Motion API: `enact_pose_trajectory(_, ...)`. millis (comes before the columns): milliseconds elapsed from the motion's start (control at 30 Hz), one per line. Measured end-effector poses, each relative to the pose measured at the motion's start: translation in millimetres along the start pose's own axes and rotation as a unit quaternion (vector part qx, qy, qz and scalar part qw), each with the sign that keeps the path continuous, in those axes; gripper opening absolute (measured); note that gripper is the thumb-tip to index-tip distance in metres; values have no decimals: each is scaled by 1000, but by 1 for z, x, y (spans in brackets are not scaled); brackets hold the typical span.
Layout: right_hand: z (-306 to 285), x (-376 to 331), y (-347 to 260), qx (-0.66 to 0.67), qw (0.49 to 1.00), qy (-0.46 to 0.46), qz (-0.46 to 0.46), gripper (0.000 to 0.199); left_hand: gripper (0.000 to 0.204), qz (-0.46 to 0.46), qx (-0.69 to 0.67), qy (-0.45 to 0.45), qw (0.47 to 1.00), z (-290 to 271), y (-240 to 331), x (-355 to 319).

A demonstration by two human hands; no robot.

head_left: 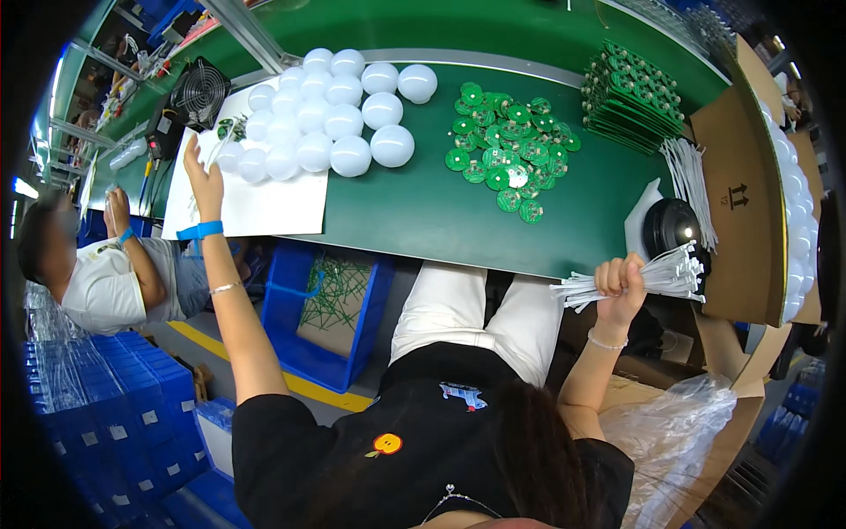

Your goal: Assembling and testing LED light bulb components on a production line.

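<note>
Dark hair, black shirt (414,441) lowest in view. Right hand (619,280) clenched around bundle of white wires (656,275) at worktop (414,212) edge, beside black round device (671,226). Left hand (204,181) open, fingers spread on white sheet (256,207), touching white bulb domes (322,110). Green round circuit boards (507,150) scattered mid-worktop; stacked boards (630,97) far right.

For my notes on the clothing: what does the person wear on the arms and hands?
Both forearms are bare, and the hands wear no gloves. The left hand has a blue band at the wrist and a thin bracelet further along the forearm. The right hand has a thin bracelet at the wrist. Short black sleeves cover the shoulders.
</note>
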State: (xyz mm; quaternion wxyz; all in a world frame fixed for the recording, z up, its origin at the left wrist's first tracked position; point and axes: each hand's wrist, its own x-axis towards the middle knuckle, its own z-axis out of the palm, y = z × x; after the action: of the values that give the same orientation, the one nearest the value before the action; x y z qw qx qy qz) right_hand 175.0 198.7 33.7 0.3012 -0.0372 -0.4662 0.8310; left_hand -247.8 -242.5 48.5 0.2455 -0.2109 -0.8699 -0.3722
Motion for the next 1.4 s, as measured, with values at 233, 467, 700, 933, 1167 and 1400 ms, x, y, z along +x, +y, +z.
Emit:
enact_pose_trajectory(233, 7, -4, -4, 36, 999, -2, -23, 33, 42, 271, 6, -140, 952, 115, 210, 17)
enact_pose_trajectory(467, 11, -15, -11, 10, 999, -7, -49, 35, 63, 298, 361, -224, 855, 212, 227, 16)
enact_pose_trajectory(700, 26, -2, -3, 11, 999, -36, -38, 35, 58, 314, 4, -163, 935, 150, 257, -18)
enact_pose_trajectory(933, 26, 2, 8, 18, 999, -28, 2, 34, 53, 76, 138, 67, 985, 18, 162, -81)
enact_pose_trajectory(1167, 50, 8, 26, -16, 997, -41, 59, 34, 61, 1, 181, -5, 984, -18, 7, -85)
enact_pose_trajectory(1400, 52, 1, 28, -20, 994, -53, 90, 30, 63, 39, 145, -2, 989, 7, 5, -72)
